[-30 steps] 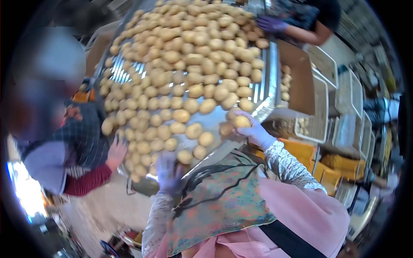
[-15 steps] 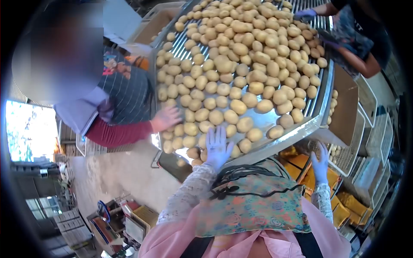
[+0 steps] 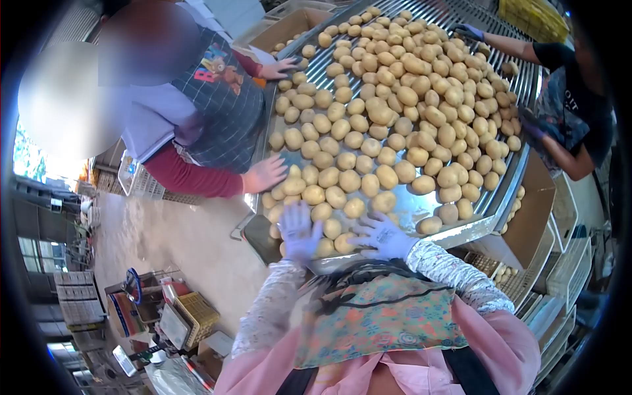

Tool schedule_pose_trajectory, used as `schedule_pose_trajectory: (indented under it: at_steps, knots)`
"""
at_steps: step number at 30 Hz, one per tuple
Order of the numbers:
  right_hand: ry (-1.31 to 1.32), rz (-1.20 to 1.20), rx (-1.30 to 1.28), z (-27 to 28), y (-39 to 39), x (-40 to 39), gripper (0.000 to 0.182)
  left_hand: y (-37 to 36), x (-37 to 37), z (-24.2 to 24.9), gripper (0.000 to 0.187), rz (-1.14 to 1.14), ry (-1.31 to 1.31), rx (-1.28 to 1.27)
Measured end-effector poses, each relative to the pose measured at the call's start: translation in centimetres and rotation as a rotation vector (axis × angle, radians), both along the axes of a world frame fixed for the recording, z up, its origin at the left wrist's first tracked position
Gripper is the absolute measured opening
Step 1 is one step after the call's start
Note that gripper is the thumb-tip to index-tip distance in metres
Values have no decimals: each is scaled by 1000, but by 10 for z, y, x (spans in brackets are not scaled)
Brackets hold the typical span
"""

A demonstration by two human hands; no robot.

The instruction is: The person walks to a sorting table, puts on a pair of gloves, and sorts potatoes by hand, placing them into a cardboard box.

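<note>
Many potatoes point(image 3: 368, 184) lie spread over a metal sorting table point(image 3: 421, 201), heaped thickest toward its far side. My left hand point(image 3: 299, 232), in a pale lilac glove, rests over potatoes at the near left corner with fingers stretched out. Beside it, my right hand point(image 3: 383, 237) wears a matching glove and lies with spread fingers at the near edge, its fingertips by a few potatoes. Neither hand grips anything. Part of what lies beneath both palms is hidden.
A co-worker's bare hand point(image 3: 265, 174) is at the table's left edge, close to my left hand. Another person's gloved hand point(image 3: 469, 31) reaches in at the far right. A cardboard box point(image 3: 530, 204) and plastic crates point(image 3: 569, 270) stand along the right side.
My right hand has come from beside the table onto its near edge. My left hand has shifted left. The left co-worker's second hand now shows, and the view has turned somewhat.
</note>
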State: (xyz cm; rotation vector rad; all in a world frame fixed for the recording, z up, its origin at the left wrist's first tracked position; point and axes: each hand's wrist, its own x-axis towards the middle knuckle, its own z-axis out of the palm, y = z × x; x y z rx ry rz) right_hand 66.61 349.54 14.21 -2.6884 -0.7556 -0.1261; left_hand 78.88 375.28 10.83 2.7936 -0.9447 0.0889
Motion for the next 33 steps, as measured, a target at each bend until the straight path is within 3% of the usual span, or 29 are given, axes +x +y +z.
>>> schedule_pose_trajectory:
  at_steps: [1,3,4,5,6,7,9,10,11,13,15,17,19,21,22,23,24,26,27,29,30,31,32,33]
  knots:
    - [2,12,-9,-4,-12,4,46,-20,-8,-14,73,16,-23,49]
    - [330,6,443,-10,-47,12,38,-57,-50,1,75,-128,38,41]
    - [397,-37,369,28,-57,16,32,-65,-57,16,75,-120,34,33]
    - [395,-32,363,36,-66,23,32,-72,-62,31,69,-296,120,-92]
    - [537,-253,338,40,-75,26,31,-74,-63,39,62,-474,206,-213]
    - [673,-479,312,45,-82,33,29,-74,-57,37,62,-475,203,-211]
    - [459,-661,260,56,-94,63,34,-74,-41,25,40,-446,256,-379]
    - [299,-661,110,47,-100,81,38,-84,-25,17,26,-474,86,-473]
    - [137,-659,-37,31,-104,99,42,-97,-6,31,27,-466,35,-443]
    - [204,-742,-78,-1,-95,129,40,-124,36,32,32,-420,-109,-356]
    - [274,-825,-124,7,-86,145,39,-145,66,21,35,-383,-202,-295]
    - [708,-605,-334,47,-86,147,48,-162,88,28,43,-132,89,95]
    - [720,-555,-276,37,-96,128,55,-175,102,32,45,-140,195,195]
    - [719,-502,-12,28,-105,104,59,-183,110,36,47,-145,315,293]
    - [725,-509,-12,33,-107,94,59,-187,116,39,44,-171,361,327]
    - [684,-609,177,40,-108,82,57,-189,122,43,42,-197,405,363]
    - [638,-705,367,49,-107,70,54,-185,132,16,42,-219,345,335]
    - [488,-923,832,43,-104,41,43,-181,139,28,44,-259,371,332]
    - [494,-929,832,36,-104,24,43,-178,139,32,46,-293,398,333]
    - [545,-972,1485,25,-102,-4,31,-170,129,23,50,-270,406,236]
    - [533,-979,1495,19,-94,-19,31,-167,117,23,53,-179,430,-34]
    - [594,-897,1864,15,-83,-36,36,-164,102,26,56,-90,456,-303]
    - [643,-782,2231,10,-76,-49,43,-165,81,27,56,-108,460,-294]
    - [631,-796,2239,20,-67,-52,43,-172,51,41,58,-189,578,-372]
